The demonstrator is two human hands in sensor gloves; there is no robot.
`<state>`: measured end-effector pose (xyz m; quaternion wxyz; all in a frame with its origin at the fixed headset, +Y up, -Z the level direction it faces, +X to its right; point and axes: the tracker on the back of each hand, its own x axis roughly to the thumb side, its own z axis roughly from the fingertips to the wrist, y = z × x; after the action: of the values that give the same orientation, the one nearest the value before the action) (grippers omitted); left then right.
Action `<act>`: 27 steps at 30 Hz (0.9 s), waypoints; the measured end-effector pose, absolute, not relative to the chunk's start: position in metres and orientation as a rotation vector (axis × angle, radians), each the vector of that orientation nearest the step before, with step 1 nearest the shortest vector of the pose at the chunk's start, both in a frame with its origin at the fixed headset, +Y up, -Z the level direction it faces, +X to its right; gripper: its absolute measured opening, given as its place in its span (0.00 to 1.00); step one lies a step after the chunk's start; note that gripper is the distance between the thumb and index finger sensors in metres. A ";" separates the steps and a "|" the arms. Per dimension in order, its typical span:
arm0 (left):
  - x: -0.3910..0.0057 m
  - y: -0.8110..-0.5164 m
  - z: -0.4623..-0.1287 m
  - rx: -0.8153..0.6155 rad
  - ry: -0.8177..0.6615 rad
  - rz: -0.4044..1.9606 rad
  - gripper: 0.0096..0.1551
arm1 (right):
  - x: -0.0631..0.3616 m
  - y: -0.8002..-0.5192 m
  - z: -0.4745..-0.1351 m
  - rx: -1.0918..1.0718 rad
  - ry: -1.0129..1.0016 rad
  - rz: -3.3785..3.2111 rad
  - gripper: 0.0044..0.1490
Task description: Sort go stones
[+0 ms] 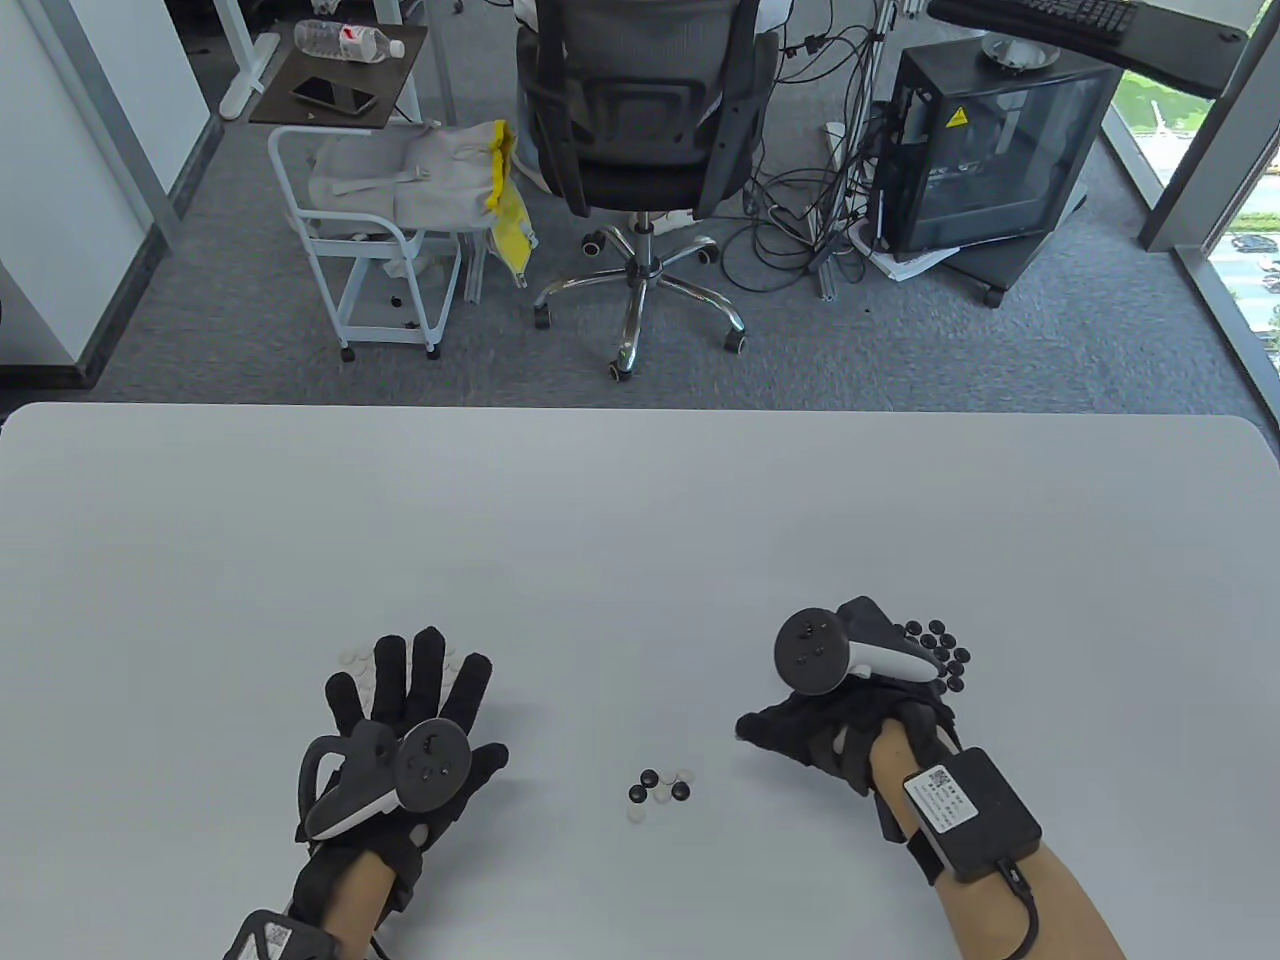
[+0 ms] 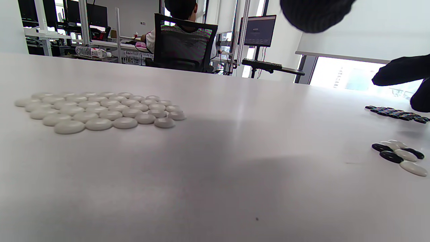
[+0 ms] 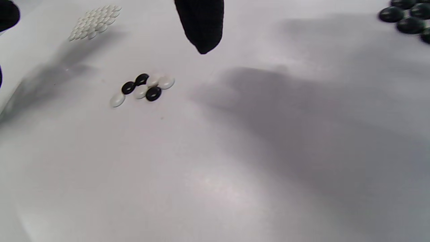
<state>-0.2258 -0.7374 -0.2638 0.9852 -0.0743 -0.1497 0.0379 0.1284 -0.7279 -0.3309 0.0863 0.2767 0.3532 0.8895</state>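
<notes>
A small mixed cluster of black and white Go stones [image 1: 660, 785] lies on the white table between my hands; it also shows in the left wrist view [image 2: 399, 156] and the right wrist view [image 3: 142, 89]. My left hand [image 1: 415, 690] lies flat with its fingers spread over a pile of white stones [image 1: 352, 660], which shows as neat rows in the left wrist view [image 2: 97, 112]. My right hand [image 1: 850, 700] is beside a pile of black stones [image 1: 940, 650], its thumb pointing left. One gloved finger [image 3: 201, 23] hangs in the right wrist view with nothing on it.
The table's far edge [image 1: 640, 410] is well beyond the stones. An office chair [image 1: 640, 130], a white cart [image 1: 370, 250] and a computer case [image 1: 990, 150] stand on the floor behind it.
</notes>
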 end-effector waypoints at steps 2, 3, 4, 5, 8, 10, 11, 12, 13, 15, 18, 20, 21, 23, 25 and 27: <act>-0.226 -0.737 -0.264 -0.146 -0.302 0.077 0.49 | 0.112 -0.733 -0.325 0.893 1.087 2.618 0.43; -0.226 -0.737 -0.264 -0.145 -0.303 0.077 0.49 | 0.107 -0.736 -0.323 0.918 1.097 2.608 0.43; -0.226 -0.737 -0.264 -0.143 -0.303 0.078 0.49 | 0.099 -0.739 -0.319 0.954 1.107 2.596 0.43; -0.226 -0.737 -0.264 -0.142 -0.304 0.078 0.49 | 0.093 -0.742 -0.317 0.977 1.119 2.588 0.43; -0.226 -0.737 -0.264 -0.141 -0.305 0.079 0.49 | 0.083 -0.748 -0.314 1.012 1.147 2.557 0.43; -0.226 -0.737 -0.264 -0.142 -0.305 0.078 0.49 | 0.079 -0.754 -0.313 1.033 1.147 2.548 0.43; -0.226 -0.737 -0.264 -0.143 -0.306 0.077 0.49 | 0.079 -0.756 -0.313 1.036 1.154 2.543 0.43; -0.226 -0.737 -0.264 -0.143 -0.306 0.077 0.49 | 0.079 -0.759 -0.313 1.030 1.169 2.539 0.43; -0.226 -0.737 -0.264 -0.142 -0.306 0.076 0.49 | 0.079 -0.761 -0.312 1.023 1.180 2.530 0.43; -0.226 -0.738 -0.264 -0.142 -0.309 0.077 0.49 | 0.081 -0.765 -0.311 1.010 1.191 2.509 0.43; -0.226 -0.738 -0.264 -0.147 -0.310 0.074 0.49 | 0.088 -0.767 -0.309 1.004 1.194 2.513 0.42; -0.226 -0.738 -0.264 -0.149 -0.310 0.074 0.49 | 0.096 -0.765 -0.307 0.992 1.196 2.536 0.42; -0.226 -0.738 -0.264 -0.150 -0.310 0.073 0.49 | 0.102 -0.764 -0.307 0.979 1.199 2.554 0.42; -0.226 -0.738 -0.264 -0.148 -0.309 0.075 0.49 | 0.120 -0.760 -0.308 0.916 1.201 2.608 0.42; -0.226 -0.738 -0.264 -0.147 -0.304 0.073 0.49 | 0.139 -0.756 -0.310 0.848 1.204 2.675 0.41; -0.226 -0.739 -0.264 -0.154 -0.303 0.072 0.49 | 0.161 -0.753 -0.311 0.767 1.205 2.751 0.40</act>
<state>-0.2257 -0.7388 -0.2642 0.9849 -0.0765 -0.1509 0.0357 0.1611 -0.7527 -0.3113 0.0211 0.2473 0.3886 0.8873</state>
